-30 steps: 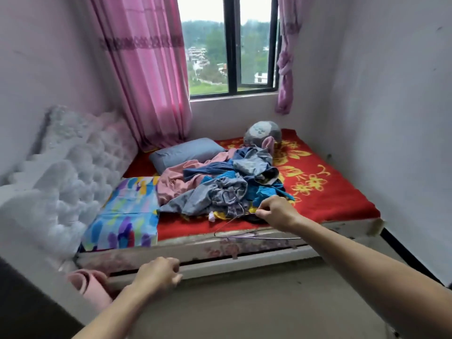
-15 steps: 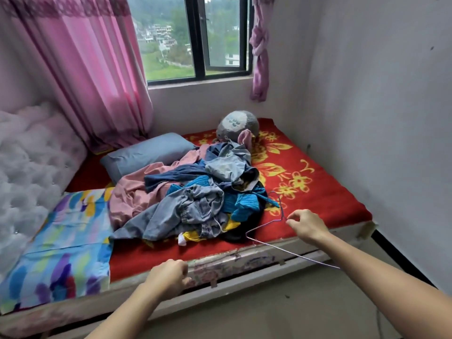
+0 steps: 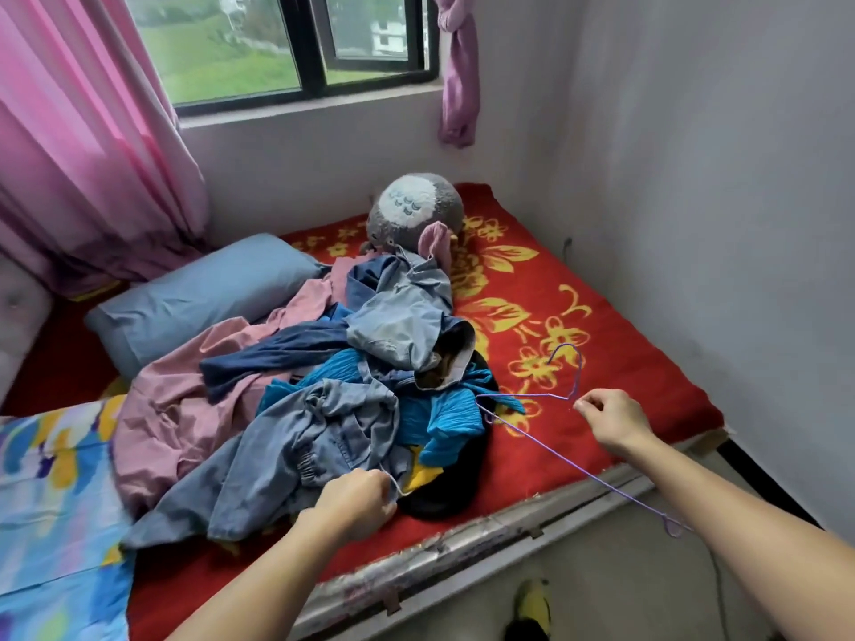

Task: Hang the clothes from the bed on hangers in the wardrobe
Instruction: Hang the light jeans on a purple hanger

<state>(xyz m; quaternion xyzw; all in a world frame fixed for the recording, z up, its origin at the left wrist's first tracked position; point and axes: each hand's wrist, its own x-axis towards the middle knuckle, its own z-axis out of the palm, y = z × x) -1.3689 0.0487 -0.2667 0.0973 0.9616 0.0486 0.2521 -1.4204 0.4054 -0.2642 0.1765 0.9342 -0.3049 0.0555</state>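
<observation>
Grey walls (image 3: 694, 178), black-framed window (image 3: 311, 43), pink curtain (image 3: 92, 131).

There is only one view, from a wide-angle camera on the person's head. It looks forward and down across the near edge of the bed (image 3: 462, 543), toward the window (image 3: 305, 43) and the room corner. Both forearms enter from the bottom edge. The left hand (image 3: 358, 501) on the clothes (image 3: 324, 432) and the right hand (image 3: 610, 418) with the hanger (image 3: 527, 396) are close to the lens.

A grey plush toy (image 3: 416, 210) sits below the window (image 3: 296, 48); a blue pillow (image 3: 203, 293) lies lower left of the window, and a pink curtain (image 3: 83, 131) hangs at its left.
</observation>
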